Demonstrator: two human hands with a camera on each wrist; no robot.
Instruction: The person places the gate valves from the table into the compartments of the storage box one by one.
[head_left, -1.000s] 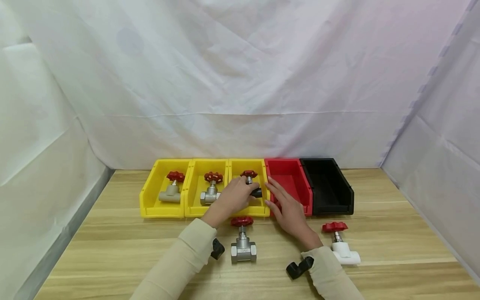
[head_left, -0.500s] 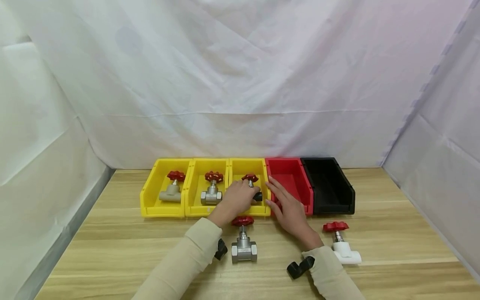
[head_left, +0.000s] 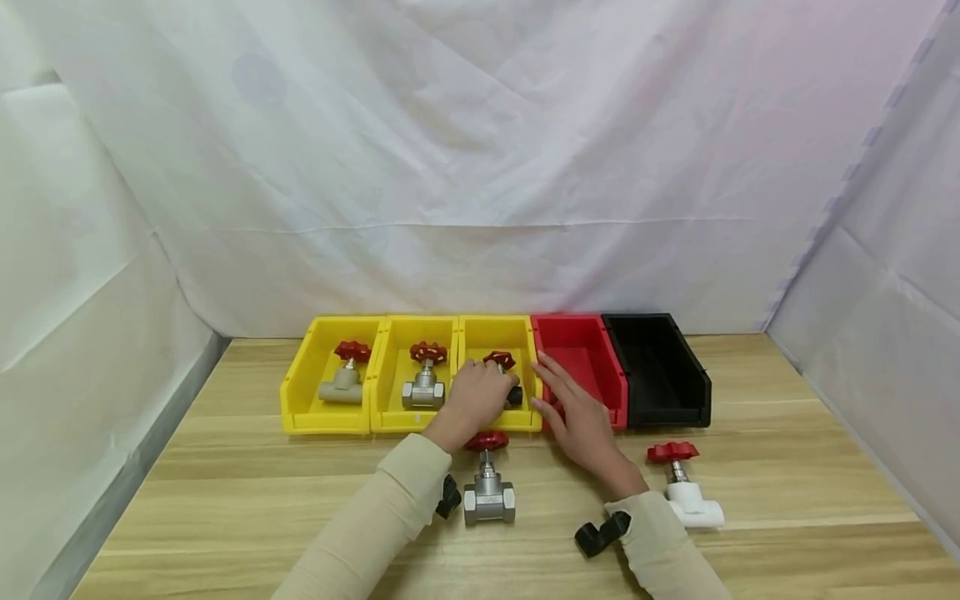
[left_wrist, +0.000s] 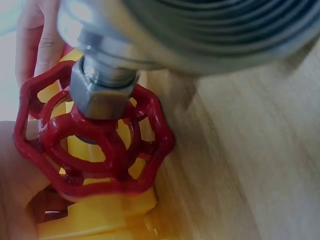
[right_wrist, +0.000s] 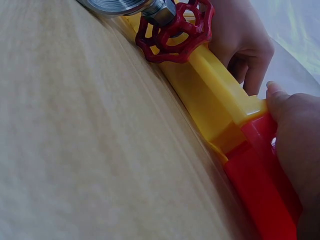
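My left hand [head_left: 478,395] reaches into the third yellow bin [head_left: 498,325] with fingers curled round a valve [head_left: 500,359]. That valve has a red handwheel and a black body, and my hand hides most of it. My right hand [head_left: 577,418] lies with extended fingers at the wall between this bin and the red bin [head_left: 566,333]; its thumb [right_wrist: 280,97] touches the corner in the right wrist view. In front of my left hand, a steel gate valve [head_left: 489,500] stands on the table, its red handwheel [left_wrist: 150,117] looming large in the left wrist view.
Two more yellow bins hold a beige-bodied valve [head_left: 343,385] and a smaller steel valve [head_left: 423,390]. At the row's right end sits a black bin [head_left: 656,375]. A white valve [head_left: 692,504] stands on the wooden table [head_left: 225,500] near my right sleeve. White cloth [head_left: 480,167] hangs behind.
My left hand has shifted slightly right and toward me inside the third yellow bin, the valve's handwheel and black end moving slightly nearer me. My right hand stays at the wall.
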